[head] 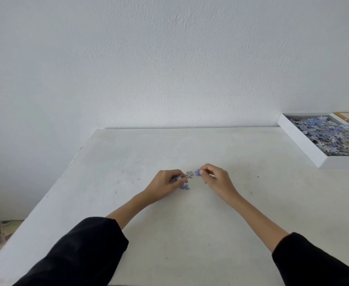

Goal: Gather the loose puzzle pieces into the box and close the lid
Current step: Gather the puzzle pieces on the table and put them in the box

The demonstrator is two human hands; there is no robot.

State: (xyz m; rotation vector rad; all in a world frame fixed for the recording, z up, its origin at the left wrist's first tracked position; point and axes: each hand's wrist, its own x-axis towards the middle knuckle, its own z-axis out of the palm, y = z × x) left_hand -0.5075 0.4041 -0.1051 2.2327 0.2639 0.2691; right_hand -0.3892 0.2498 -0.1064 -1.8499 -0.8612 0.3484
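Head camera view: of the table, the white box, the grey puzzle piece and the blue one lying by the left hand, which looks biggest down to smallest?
1. Table
2. Box, partly cut off at the frame edge
3. Grey piece and blue piece: they look about alike, so I won't rank them.

Hands: two, left hand (165, 185) and right hand (214, 178). Loose puzzle pieces near the hands: at least three — grey piece (189, 173), blue piece (185, 187), purple piece (198, 172). Far right stood one open box (301, 139), its pieces too many to count.
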